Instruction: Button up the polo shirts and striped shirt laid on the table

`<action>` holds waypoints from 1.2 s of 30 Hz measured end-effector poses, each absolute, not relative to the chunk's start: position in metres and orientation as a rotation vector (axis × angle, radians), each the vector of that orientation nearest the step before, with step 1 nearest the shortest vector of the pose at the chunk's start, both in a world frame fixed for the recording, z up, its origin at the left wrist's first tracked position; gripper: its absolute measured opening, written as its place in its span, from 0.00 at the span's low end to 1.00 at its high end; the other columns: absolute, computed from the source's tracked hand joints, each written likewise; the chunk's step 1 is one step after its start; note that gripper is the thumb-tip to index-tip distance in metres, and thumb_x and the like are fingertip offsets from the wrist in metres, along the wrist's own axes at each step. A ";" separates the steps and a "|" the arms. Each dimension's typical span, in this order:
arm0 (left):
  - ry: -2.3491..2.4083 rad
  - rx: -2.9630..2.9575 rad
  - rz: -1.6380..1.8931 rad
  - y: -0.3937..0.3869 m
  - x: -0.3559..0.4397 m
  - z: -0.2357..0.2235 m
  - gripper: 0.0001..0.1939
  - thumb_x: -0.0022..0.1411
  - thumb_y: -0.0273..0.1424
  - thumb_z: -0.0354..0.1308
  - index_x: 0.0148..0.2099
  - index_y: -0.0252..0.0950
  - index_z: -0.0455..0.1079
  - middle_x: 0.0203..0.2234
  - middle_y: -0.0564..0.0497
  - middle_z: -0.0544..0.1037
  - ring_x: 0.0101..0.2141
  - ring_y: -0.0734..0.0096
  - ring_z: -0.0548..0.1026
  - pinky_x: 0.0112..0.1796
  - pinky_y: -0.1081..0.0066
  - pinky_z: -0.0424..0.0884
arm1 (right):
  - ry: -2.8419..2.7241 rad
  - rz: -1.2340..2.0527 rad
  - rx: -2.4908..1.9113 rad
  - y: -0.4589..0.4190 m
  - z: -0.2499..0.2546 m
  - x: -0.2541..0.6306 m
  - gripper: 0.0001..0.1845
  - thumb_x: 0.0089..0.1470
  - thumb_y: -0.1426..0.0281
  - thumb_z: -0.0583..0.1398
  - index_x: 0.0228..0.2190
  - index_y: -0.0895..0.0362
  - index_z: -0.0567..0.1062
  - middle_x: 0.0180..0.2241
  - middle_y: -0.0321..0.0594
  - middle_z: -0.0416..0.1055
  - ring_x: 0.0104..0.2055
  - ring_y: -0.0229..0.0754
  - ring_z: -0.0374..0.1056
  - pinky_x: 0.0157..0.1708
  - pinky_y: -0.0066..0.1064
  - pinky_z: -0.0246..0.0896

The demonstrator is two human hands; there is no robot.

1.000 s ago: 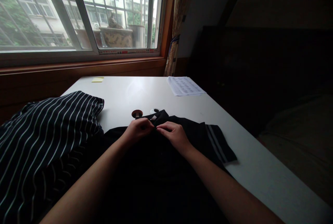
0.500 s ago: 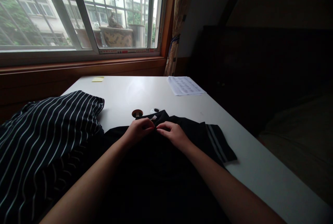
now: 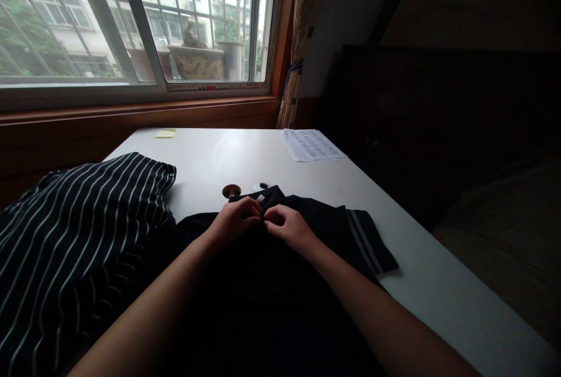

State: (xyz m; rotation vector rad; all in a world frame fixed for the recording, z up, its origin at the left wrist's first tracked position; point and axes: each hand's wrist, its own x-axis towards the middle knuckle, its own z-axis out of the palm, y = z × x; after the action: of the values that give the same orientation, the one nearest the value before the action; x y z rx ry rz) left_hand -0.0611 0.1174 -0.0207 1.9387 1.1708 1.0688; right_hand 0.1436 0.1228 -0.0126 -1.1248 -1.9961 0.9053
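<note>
A black shirt [image 3: 315, 213] with two grey stripes on its sleeve lies spread on the white table [image 3: 421, 260], its collar [image 3: 275, 193] at the far end. Just below the collar, my left hand [image 3: 236, 218] pinches the shirt's front. Facing it, my right hand [image 3: 291, 226] is also closed, thumb and fingers pinching the cloth at the same spot. The fingertips of both hands almost meet. Whatever small part lies between them is too dark and small to make out. A pale label [image 3: 260, 198] shows inside the collar.
To the left lies a dark garment with white stripes [image 3: 96, 213]. Beyond the collar are a round hole [image 3: 231, 191] in the tabletop and a white round piece [image 3: 262, 186]. Printed sheets [image 3: 312, 144] and a yellow note [image 3: 165, 133] lie near the far edge, below the window [image 3: 197, 20].
The fingers of both hands have shifted slightly at the collar front, with the right fingers curling a little more. The shirt and everything around it stay in place.
</note>
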 end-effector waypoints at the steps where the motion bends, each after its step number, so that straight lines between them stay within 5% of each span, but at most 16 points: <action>1: 1.162 1.937 1.060 0.117 -0.062 -0.020 0.10 0.57 0.28 0.65 0.42 0.37 0.72 0.31 0.53 0.79 0.32 0.70 0.78 0.33 0.73 0.72 | -1.996 0.891 -1.128 0.122 -0.013 0.143 0.05 0.49 0.72 0.64 0.32 0.57 0.76 0.31 0.37 0.74 0.33 0.39 0.70 0.34 0.29 0.64; 12: 1.066 1.898 0.969 0.115 -0.065 -0.007 0.10 0.60 0.35 0.62 0.42 0.35 0.73 0.34 0.49 0.79 0.35 0.66 0.77 0.36 0.71 0.71 | -2.031 0.708 -1.131 0.115 -0.012 0.138 0.03 0.49 0.73 0.63 0.30 0.56 0.75 0.30 0.36 0.71 0.31 0.39 0.68 0.32 0.29 0.64; 27: 1.047 1.802 0.964 0.120 -0.064 -0.015 0.11 0.58 0.30 0.62 0.45 0.35 0.70 0.35 0.49 0.78 0.37 0.66 0.77 0.37 0.70 0.71 | -2.034 0.730 -1.099 0.116 -0.014 0.139 0.04 0.50 0.73 0.63 0.31 0.55 0.74 0.30 0.35 0.70 0.31 0.38 0.67 0.31 0.29 0.64; 36: 1.094 1.761 0.996 0.121 -0.062 -0.015 0.09 0.56 0.30 0.63 0.38 0.35 0.67 0.34 0.50 0.77 0.35 0.66 0.75 0.36 0.69 0.71 | -2.042 0.788 -1.039 0.119 -0.015 0.143 0.04 0.51 0.72 0.63 0.33 0.55 0.75 0.31 0.36 0.71 0.32 0.39 0.68 0.33 0.29 0.64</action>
State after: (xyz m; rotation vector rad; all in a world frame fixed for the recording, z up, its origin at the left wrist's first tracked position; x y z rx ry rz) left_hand -0.0619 0.1212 -0.0149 1.7612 1.0941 0.9959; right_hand 0.1433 0.1188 -0.0151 -1.0393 -2.0418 0.7877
